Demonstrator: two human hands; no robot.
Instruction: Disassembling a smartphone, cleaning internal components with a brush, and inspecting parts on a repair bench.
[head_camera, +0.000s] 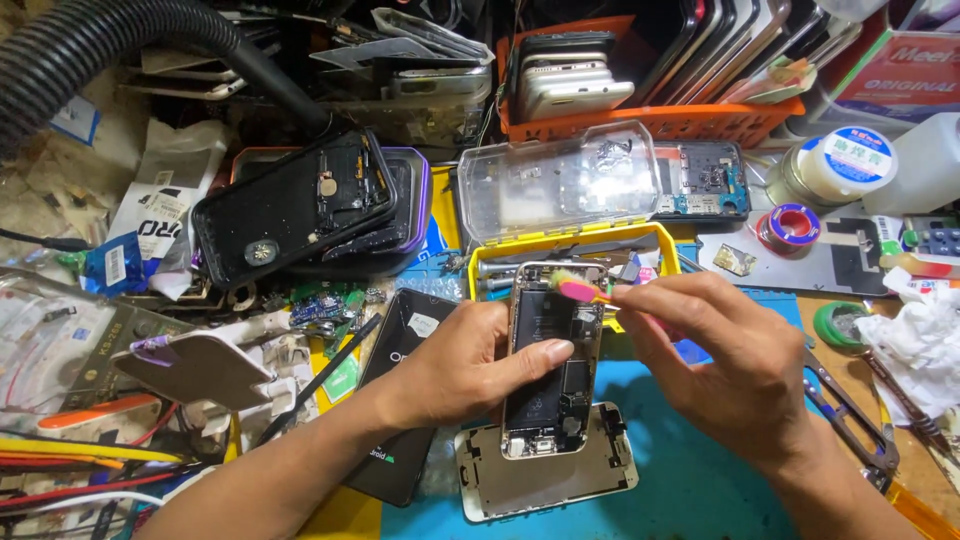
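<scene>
My left hand (460, 365) grips an opened phone body (553, 380) by its left edge, thumb lying across the exposed battery and boards. My right hand (735, 365) pinches a small pink brush (585, 291), its pale bristles touching the top of the phone's insides. Under the phone lies a detached metal back plate (545, 480) on the blue mat (690, 480). A dark phone screen (405, 400) rests just left of my left hand.
A yellow parts box with a clear lid (560, 190) stands behind the phone. An orange tray of phones (650, 120) is at the back, a black hose (120, 40) top left. Tweezers (850, 410), crumpled tissue (920, 345), jars and wires crowd both sides.
</scene>
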